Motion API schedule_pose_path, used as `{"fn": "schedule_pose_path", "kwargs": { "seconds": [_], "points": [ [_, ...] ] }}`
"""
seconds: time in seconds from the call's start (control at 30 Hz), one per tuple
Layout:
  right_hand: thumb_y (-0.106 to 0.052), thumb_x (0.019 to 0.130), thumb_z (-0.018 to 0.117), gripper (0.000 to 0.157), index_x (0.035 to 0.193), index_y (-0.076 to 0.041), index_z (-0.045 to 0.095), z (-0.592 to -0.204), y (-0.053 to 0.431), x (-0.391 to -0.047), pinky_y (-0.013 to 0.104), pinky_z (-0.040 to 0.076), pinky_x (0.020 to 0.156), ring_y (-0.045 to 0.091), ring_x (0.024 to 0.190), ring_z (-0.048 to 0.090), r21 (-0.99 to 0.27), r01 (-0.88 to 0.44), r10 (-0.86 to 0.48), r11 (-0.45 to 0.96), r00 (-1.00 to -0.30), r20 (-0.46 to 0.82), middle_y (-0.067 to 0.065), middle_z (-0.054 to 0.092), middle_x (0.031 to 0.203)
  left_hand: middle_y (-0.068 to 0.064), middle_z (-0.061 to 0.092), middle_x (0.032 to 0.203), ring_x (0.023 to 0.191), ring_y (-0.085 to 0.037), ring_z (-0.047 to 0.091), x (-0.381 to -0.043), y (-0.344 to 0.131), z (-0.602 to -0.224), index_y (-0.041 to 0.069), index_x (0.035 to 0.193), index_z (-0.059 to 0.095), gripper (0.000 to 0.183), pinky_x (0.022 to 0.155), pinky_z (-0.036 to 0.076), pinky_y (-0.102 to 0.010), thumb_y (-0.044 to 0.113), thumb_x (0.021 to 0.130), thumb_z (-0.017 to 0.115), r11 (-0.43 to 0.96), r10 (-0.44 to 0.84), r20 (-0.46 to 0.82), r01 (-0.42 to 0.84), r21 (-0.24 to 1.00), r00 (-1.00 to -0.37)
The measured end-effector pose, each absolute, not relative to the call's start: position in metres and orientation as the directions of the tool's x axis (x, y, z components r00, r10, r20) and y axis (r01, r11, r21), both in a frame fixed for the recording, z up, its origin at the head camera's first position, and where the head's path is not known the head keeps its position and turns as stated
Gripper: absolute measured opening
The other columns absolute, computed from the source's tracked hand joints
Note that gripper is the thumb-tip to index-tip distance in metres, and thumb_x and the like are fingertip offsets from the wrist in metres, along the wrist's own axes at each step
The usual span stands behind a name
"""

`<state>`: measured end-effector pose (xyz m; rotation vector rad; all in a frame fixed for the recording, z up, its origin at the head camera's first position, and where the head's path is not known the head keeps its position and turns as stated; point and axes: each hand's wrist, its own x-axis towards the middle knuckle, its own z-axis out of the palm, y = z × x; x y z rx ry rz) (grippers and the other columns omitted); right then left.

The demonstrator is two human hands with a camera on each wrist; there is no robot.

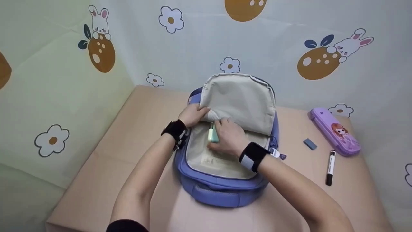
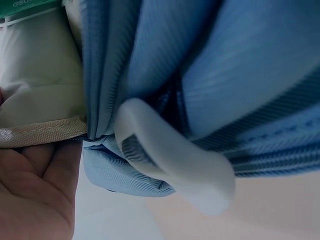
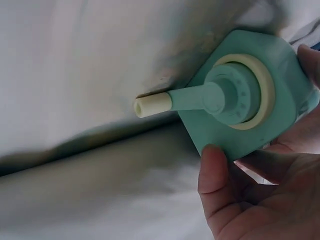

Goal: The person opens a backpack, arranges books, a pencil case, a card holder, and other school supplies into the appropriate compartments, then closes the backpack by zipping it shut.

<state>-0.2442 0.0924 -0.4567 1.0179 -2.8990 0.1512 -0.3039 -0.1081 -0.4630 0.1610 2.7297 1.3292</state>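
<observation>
A blue backpack [image 1: 222, 185] lies unzipped, its beige-lined flap [image 1: 239, 96] folded back at the far side. My left hand [image 1: 192, 114] grips the flap's left edge; in the left wrist view its fingers lie under the beige binding [image 2: 45, 132]. With my right hand [image 1: 230, 135] I hold a green pencil sharpener [image 3: 240, 100] with a crank handle, inside the bag's opening. Thumb and fingers are around the sharpener's body in the right wrist view. Its far part is hidden by the flap and hand in the head view.
To the right of the bag lie a purple pencil case [image 1: 336, 132], a small blue-grey eraser-like block [image 1: 310, 144] and a black-and-white marker [image 1: 330, 167]. A white zipper pull [image 2: 175, 155] hangs at the bag's side. Patterned curtains stand behind and left of the table [image 1: 112, 154].
</observation>
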Motion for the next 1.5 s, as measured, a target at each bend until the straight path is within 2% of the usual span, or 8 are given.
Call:
{"fn": "schedule_pose_path", "kwargs": {
  "seconds": [0.13,0.27,0.53,0.7,0.9,1.03,1.27,1.5],
  "points": [
    [-0.071,0.081,0.070,0.100,0.143,0.004,0.049,-0.454,0.096,-0.242,0.047,0.054,0.085,0.033,0.106,0.056,-0.042,-0.632,-0.625,0.774,-0.773,0.108,0.019,0.055,0.123,0.005,0.050,0.069,0.066,-0.017,0.051,-0.305,-0.107,-0.463,0.016,0.078,0.053,0.037,0.063,0.040,-0.029,0.042,0.104,0.056,0.606,0.146,-0.035,0.061,0.793,-0.989],
    [-0.071,0.088,0.063,0.087,0.136,0.001,0.057,-0.443,0.106,-0.235,0.046,0.055,0.077,0.030,0.094,0.058,-0.045,-0.672,-0.652,0.740,-0.732,0.199,0.015,0.056,0.113,0.005,0.049,0.068,0.065,-0.016,0.051,-0.304,-0.107,-0.464,0.016,0.077,0.053,0.037,0.062,0.039,-0.029,0.041,0.104,0.055,0.601,0.153,-0.032,0.067,0.796,-0.988],
    [-0.032,0.096,0.070,0.030,0.109,-0.005,0.071,-0.421,0.184,-0.225,0.043,0.052,0.072,0.027,0.084,0.061,-0.104,-0.776,-0.597,0.622,-0.555,0.580,0.007,0.065,0.097,0.006,0.046,0.065,0.059,-0.014,0.044,-0.304,-0.109,-0.466,0.018,0.073,0.048,0.040,0.058,0.035,-0.029,0.043,0.104,0.055,0.611,0.142,-0.027,0.066,0.789,-0.990],
    [-0.021,0.094,0.071,0.025,0.110,-0.001,0.072,-0.424,0.259,-0.240,0.047,0.050,0.078,0.033,0.089,0.062,-0.170,-0.676,-0.422,0.717,-0.615,0.666,0.013,0.069,0.100,0.006,0.046,0.066,0.059,-0.014,0.043,-0.303,-0.112,-0.467,0.018,0.073,0.048,0.041,0.058,0.034,-0.030,0.043,0.104,0.055,0.615,0.137,-0.031,0.061,0.786,-0.990],
    [-0.026,0.097,0.069,0.047,0.130,0.006,0.061,-0.439,0.359,-0.273,0.065,0.039,0.094,0.052,0.114,0.052,-0.351,-0.305,-0.114,0.885,-0.874,0.472,0.032,0.059,0.126,0.006,0.047,0.066,0.059,-0.014,0.043,-0.302,-0.111,-0.465,0.018,0.073,0.049,0.040,0.058,0.034,-0.029,0.042,0.104,0.055,0.600,0.144,-0.033,0.061,0.797,-0.989],
    [-0.036,0.099,0.061,0.072,0.148,0.011,0.039,-0.458,0.419,-0.286,0.071,0.032,0.103,0.061,0.126,0.038,-0.391,-0.067,0.031,0.918,-0.971,0.238,0.043,0.040,0.140,0.006,0.047,0.066,0.061,-0.014,0.045,-0.303,-0.109,-0.464,0.018,0.073,0.049,0.040,0.059,0.036,-0.029,0.043,0.104,0.055,0.602,0.151,-0.028,0.070,0.796,-0.988],
    [-0.052,0.097,0.057,0.102,0.157,0.011,0.002,-0.489,0.473,-0.293,0.076,0.028,0.106,0.067,0.130,0.029,-0.413,0.135,0.106,0.901,-0.990,-0.092,0.050,0.021,0.147,0.005,0.048,0.066,0.061,-0.015,0.046,-0.302,-0.108,-0.463,0.018,0.073,0.050,0.040,0.059,0.036,-0.030,0.042,0.104,0.056,0.595,0.144,-0.039,0.055,0.802,-0.989],
    [-0.052,0.096,0.061,0.105,0.153,0.017,0.005,-0.504,0.482,-0.296,0.074,0.035,0.103,0.061,0.120,0.039,-0.444,0.190,0.117,0.876,-0.975,-0.188,0.050,0.028,0.142,0.006,0.049,0.067,0.060,-0.014,0.045,-0.302,-0.109,-0.464,0.018,0.074,0.050,0.039,0.059,0.035,-0.029,0.042,0.104,0.055,0.607,0.152,-0.032,0.068,0.792,-0.988]
  ]
}}
